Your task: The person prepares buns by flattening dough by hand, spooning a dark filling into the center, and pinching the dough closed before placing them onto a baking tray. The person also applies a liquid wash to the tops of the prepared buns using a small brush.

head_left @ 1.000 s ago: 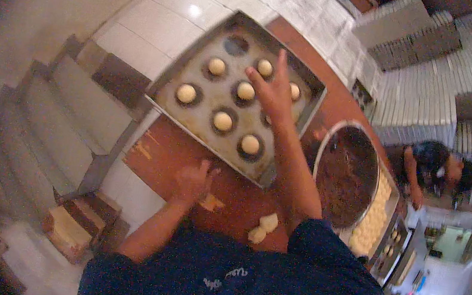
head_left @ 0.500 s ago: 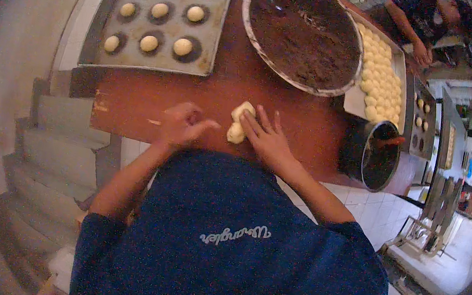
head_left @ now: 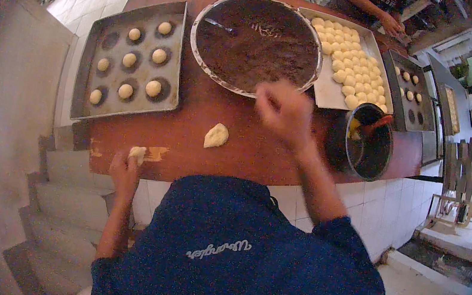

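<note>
From where I stand, the person's left hand (head_left: 125,173) is low at the near left edge of the bench (head_left: 199,106), thumb and fingers pinching a small piece of dough (head_left: 137,154). The dough pokes up past the fingertips, just beside a pale scuffed patch in the red-brown top. A second piece of dough (head_left: 216,136), flattish and uneven, lies alone on the bench between the two hands, to the right of the left hand and well apart from it, and to the left of the right hand (head_left: 286,110), touching neither. That right hand is raised in front of the near rim of a wide bowl (head_left: 229,87) of dark brown filling (head_left: 249,53), its fingers curled; it is blurred, and I cannot tell whether anything is in it. Beyond the left hand sits a worn metal baking tray (head_left: 142,77) with eight round dough balls (head_left: 130,60) in its dark recesses. Right of the bowl are a pale tray (head_left: 328,94) crowded with dough balls and, nearer, a black pot (head_left: 336,142).
</note>
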{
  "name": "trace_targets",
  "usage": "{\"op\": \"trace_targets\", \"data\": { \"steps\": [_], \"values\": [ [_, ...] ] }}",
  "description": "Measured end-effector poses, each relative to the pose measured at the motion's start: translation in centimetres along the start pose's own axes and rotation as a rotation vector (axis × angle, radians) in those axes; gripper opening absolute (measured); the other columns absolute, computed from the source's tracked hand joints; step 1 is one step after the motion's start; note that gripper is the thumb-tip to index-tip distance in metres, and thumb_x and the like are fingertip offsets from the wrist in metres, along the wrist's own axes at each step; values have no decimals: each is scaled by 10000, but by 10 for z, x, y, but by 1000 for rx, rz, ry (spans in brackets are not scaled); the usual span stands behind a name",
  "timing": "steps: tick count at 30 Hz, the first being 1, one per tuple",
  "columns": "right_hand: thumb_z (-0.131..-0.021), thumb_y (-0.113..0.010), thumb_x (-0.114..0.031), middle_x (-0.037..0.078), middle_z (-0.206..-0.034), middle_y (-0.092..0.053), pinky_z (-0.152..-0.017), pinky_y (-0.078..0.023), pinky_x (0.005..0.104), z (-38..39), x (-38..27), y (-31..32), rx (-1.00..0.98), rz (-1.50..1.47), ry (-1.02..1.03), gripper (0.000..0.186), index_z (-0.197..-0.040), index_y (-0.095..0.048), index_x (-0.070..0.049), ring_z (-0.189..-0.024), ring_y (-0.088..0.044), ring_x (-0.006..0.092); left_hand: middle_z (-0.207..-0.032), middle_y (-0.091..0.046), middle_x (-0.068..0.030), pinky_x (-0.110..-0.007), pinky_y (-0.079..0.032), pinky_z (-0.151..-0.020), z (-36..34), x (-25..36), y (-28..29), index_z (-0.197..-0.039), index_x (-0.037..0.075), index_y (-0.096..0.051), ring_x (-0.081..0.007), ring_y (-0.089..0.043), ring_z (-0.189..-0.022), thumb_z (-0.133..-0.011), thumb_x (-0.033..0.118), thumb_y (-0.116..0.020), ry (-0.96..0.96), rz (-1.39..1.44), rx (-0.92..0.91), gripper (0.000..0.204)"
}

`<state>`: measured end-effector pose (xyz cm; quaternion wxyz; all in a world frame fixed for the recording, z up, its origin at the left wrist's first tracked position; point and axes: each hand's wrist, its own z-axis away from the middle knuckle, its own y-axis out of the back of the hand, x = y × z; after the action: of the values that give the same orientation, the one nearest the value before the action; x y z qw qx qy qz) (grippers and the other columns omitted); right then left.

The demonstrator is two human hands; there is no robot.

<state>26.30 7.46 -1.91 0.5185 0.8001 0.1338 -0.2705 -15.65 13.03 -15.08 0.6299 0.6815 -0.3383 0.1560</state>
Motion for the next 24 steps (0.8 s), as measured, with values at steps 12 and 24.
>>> {"op": "trace_targets", "data": {
  "steps": [12, 24],
  "values": [
    [-853, -597, -291, 182, -915, -735, -748, -583, 513, -138, 92, -19, -860, 711, 303, 262, -909, -752, -87, -856, -719, 389, -1103, -567, -234, -531, -458, -840, -24, 37, -101, -1154, 25, -639, -435, -567, -1002, -820, 411, -769, -240, -48, 30, 527],
    [-828, -679, -236, 112, -846, -655, -607, -536, 462, -196, 113, -112, -460, 597, 623, 276, -1100, -682, -193, -769, -685, 339, -1270, -557, -281, -584, -426, -984, -24, 25, -110, -1318, 2, -547, -489, -539, -1149, -711, 619, -802, -80, -177, 129, 902]
  ]
}}
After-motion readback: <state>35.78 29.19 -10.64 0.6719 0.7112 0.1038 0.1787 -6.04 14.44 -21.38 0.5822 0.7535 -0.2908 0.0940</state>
